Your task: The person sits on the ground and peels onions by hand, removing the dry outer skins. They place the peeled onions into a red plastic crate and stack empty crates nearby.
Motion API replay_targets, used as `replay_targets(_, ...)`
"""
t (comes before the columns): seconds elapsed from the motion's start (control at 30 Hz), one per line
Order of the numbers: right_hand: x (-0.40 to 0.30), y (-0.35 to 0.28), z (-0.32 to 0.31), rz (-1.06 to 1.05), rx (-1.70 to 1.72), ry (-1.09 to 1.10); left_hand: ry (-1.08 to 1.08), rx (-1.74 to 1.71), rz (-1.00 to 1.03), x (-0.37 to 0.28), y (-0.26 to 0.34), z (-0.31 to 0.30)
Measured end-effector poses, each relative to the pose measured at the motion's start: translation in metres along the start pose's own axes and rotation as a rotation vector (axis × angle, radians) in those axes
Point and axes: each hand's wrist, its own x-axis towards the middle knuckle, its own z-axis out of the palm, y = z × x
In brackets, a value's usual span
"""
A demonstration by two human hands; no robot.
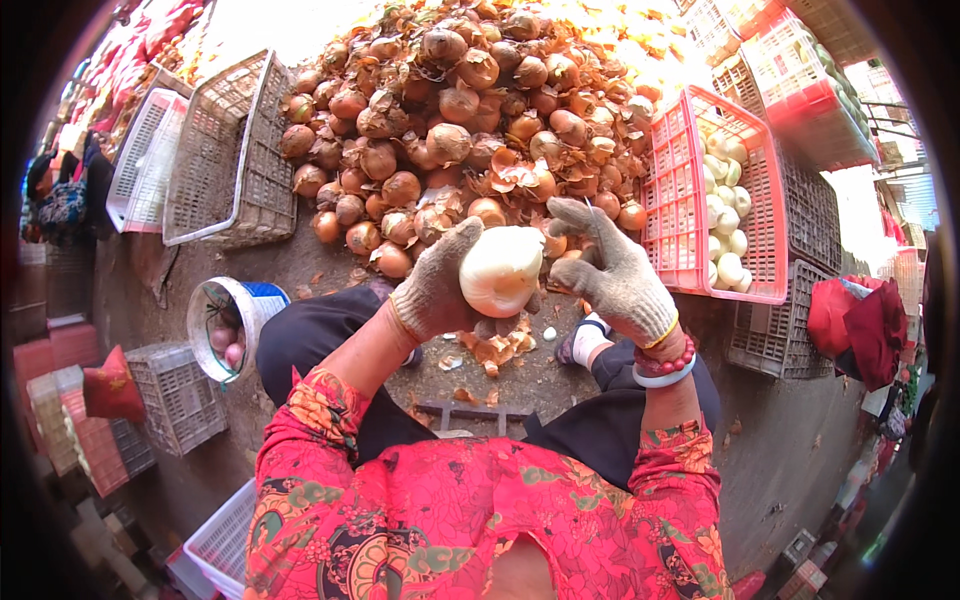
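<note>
A peeled onion (501, 271), pale and smooth, rests in my left hand (439, 281), its thumb along the side and its fingertips showing beneath. Just to the right is my right hand (619, 274), apart from the onion, fingers curled. A thin bright blade, apparently of a small knife (592, 211), shows among these fingers; its handle is hidden. Both hands wear dirty knit gloves. Beyond them rises a large heap of unpeeled brown onions (450, 142). Loose onion skins (499, 346) lie on the ground below my hands, between my feet.
A pink plastic crate (686, 112) with peeled onions stands at the right of the heap. On the left are a dirty plastic crate (251, 172) and a tipped white bucket (259, 315) with reddish onions inside. More crates (780, 319) are stacked farther right.
</note>
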Motion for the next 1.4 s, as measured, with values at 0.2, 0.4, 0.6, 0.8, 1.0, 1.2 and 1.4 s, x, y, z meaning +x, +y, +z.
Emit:
replay_targets(0.2,0.009,0.003,0.017,0.066,0.041,-0.093,-0.002,-0.971,-0.431,0.005,0.008,0.015)
replay_targets(0.4,0.018,0.003,0.026,0.060,-0.110,-0.015,0.146,-1.125,-0.493,0.004,0.011,0.031)
replay_targets(0.6,0.022,-0.002,0.033,0.122,-0.067,-0.022,0.203,-1.221,-0.504,0.000,0.009,0.033)
replay_targets(0.8,0.023,0.001,0.039,0.049,-0.122,0.070,0.231,-1.341,-0.505,0.002,0.006,0.029)
replay_targets(1.0,0.014,-0.032,0.021,0.048,-0.116,-0.280,0.259,-1.874,-0.492,0.002,0.001,0.014)
replay_targets(1.2,-0.001,-0.001,-0.005,0.141,0.036,-0.195,0.176,-2.245,-0.571,0.008,0.000,-0.004)
replay_targets(1.4,0.011,0.010,0.034,-0.248,-0.337,0.246,0.320,-2.013,-0.594,0.017,0.015,0.021)
